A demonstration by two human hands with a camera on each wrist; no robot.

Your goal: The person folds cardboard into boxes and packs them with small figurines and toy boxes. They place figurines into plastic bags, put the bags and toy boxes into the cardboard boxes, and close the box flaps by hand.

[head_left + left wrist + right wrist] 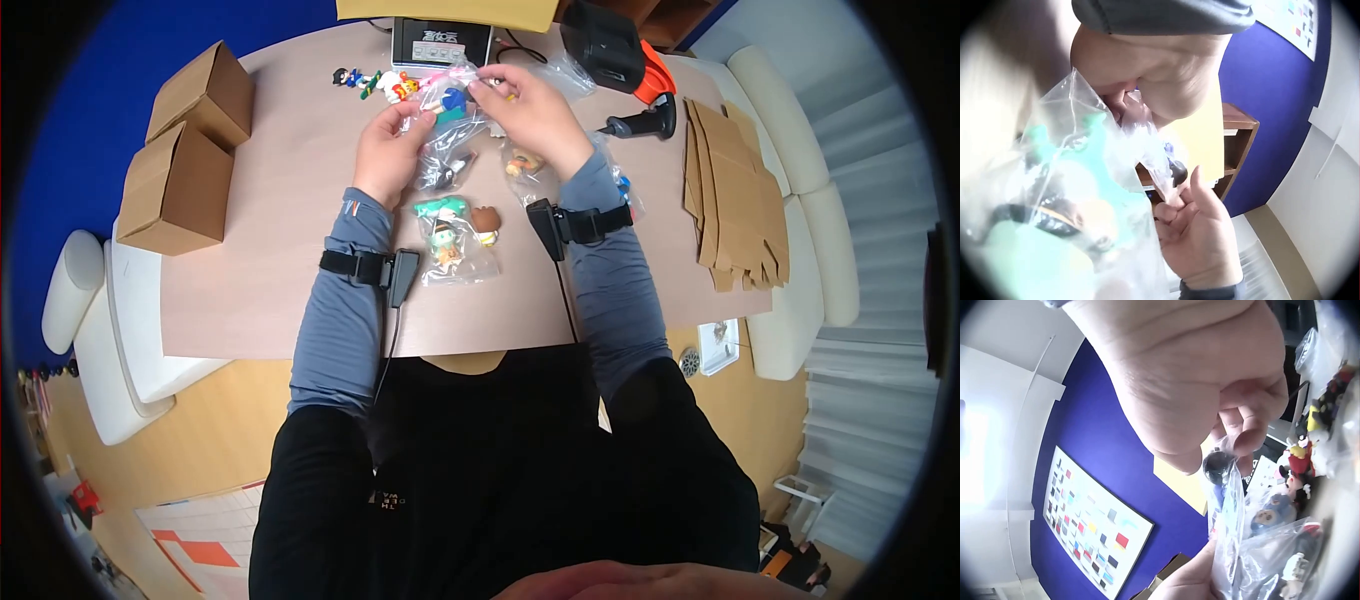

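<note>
Between both hands, over the far part of the table [290,200], is a clear plastic bag [455,107] with a small figurine in blue and green inside. My left hand [388,155] grips the bag's left side. Fingertips of my right hand [537,118] pinch its upper edge; a dark round part of the figurine [1217,467] shows just under them in the right wrist view. Nearer me lie a bagged teal figurine [442,240] and a brown-topped figurine [486,222]. More bagged figurines lie below the hands, one of them orange-brown [523,162].
Loose figurines [390,86] lie at the back, before a black box [441,42]. Two cardboard boxes [172,190] stand at left. Flattened cardboard [733,195] is stacked at right, near a black handheld device [642,122] and a black-and-orange object [605,50].
</note>
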